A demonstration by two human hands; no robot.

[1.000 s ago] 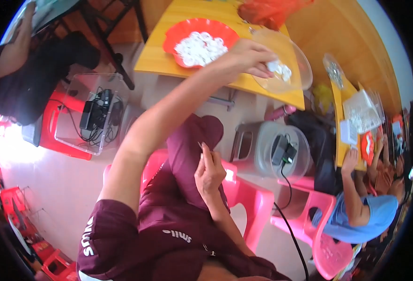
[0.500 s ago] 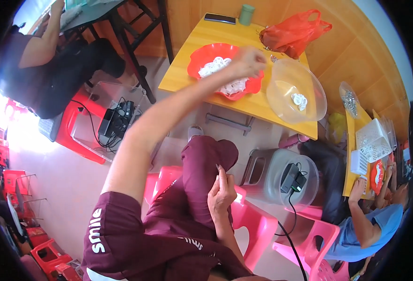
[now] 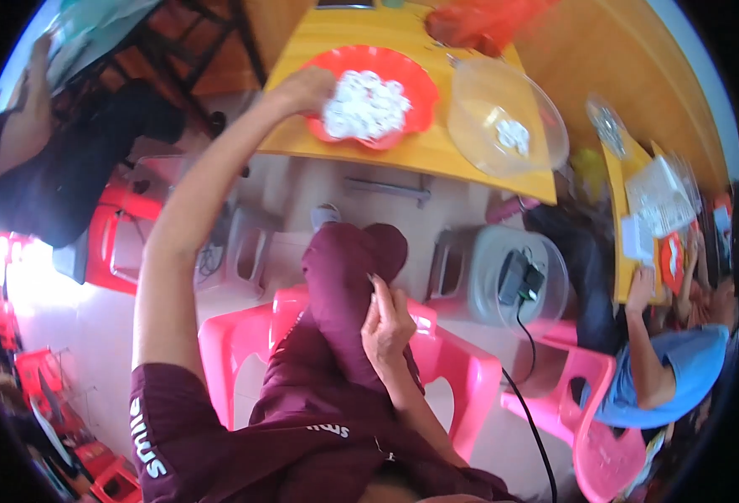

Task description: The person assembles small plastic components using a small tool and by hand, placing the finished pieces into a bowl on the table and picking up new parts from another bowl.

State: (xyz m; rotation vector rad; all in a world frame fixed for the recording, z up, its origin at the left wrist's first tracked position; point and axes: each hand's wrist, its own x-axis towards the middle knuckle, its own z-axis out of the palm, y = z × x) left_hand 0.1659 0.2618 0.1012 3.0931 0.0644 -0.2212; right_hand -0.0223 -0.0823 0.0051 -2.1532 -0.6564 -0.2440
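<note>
A: Start at your left. How is your left hand (image 3: 309, 90) placed?

B: It is at the left rim of the red bowl (image 3: 421, 94). The hand is blurred and its fingertips are hidden, so you cannot tell whether the fingers stand apart or are clamped on anything.

A: And the bowl beside it?

B: Smooth plastic, its rim wavy like petals. White rings (image 3: 365, 105), small and round, lie heaped inside it, and it sits on your flat yellow surface (image 3: 395, 25).

A: Your right hand (image 3: 389, 325)?

B: Low, over the soft maroon cloth of your trousers (image 3: 336, 260), fingers curled, forefinger pointing forward. You cannot tell whether its tips meet on something small.

A: Farther right?

B: At the back, you have the bag (image 3: 487, 25), thin red plastic. Nearer you is the tub (image 3: 478, 101), rounded and see-through, a small cluster of the rings in it. Lower, past the surface's front edge, a clear bin (image 3: 488, 251) carries a boxy black adapter (image 3: 514, 278).
</note>
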